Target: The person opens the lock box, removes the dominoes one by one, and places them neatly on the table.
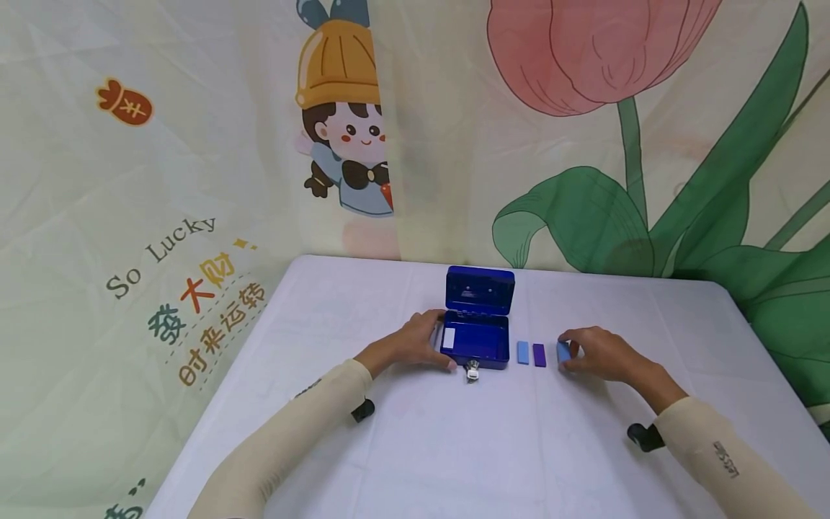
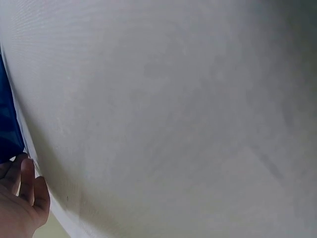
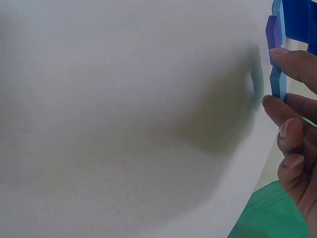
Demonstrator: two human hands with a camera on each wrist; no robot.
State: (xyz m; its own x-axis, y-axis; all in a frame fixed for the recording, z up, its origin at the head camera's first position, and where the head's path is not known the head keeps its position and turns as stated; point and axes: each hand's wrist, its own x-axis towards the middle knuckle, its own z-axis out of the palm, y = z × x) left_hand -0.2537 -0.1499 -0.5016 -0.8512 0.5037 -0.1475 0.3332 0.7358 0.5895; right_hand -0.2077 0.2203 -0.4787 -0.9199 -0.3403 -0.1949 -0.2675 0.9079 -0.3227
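Note:
A dark blue metal cash box (image 1: 476,339) stands on the table with its lid (image 1: 480,290) raised. My left hand (image 1: 418,342) grips the box by its left side, fingers at the rear corner and thumb near the front corner. In the left wrist view, the fingers (image 2: 27,183) meet the box's edge (image 2: 10,119). To the right, my right hand (image 1: 599,352) pinches a light blue block (image 1: 563,353) between thumb and fingers; the right wrist view shows this block (image 3: 278,82) between the fingertips. A purple block (image 1: 540,355) and another light blue block (image 1: 522,352) lie between box and hand.
A small silver metal piece (image 1: 472,371) sits at the box's front edge. Inside the box is a white label (image 1: 449,338). The table (image 1: 454,454) has a white cover, and a printed curtain (image 1: 441,144) hangs behind it.

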